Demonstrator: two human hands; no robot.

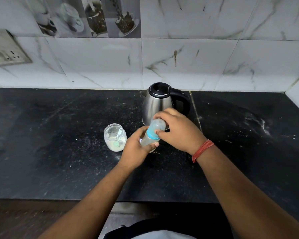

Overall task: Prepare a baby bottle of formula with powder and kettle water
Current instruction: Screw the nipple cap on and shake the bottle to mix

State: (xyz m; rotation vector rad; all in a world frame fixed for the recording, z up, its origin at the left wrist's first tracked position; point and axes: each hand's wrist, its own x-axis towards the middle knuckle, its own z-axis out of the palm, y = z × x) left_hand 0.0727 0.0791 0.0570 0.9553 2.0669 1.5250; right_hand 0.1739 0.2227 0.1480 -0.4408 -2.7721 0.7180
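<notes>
— Black stone counter [59, 152], marble tiles behind it. Where is the bottle?

— The baby bottle [151, 135] is off the counter, in both my hands, over the middle of the surface and just in front of the kettle [156, 106]. Its long axis tilts: base toward me and to the left, capped top away and to the right.

— Which hand has which end?

— My left hand [136, 149] wraps the lower body, fingers curled round it. My right hand [178, 131] grips the upper end, thumb on the blue collar ring [152, 134] and fingers over the clear cap [157, 125]. So the right is the nearer one for twisting the top; I judge that is the step in hand, opening or closing I cannot tell.

— And the powder?

— The open jar of powder [115, 139] stands just left of my left hand, a scoop [119, 131] lying in it. The kettle stands near the back edge, lid shut, handle to the right.
</notes>
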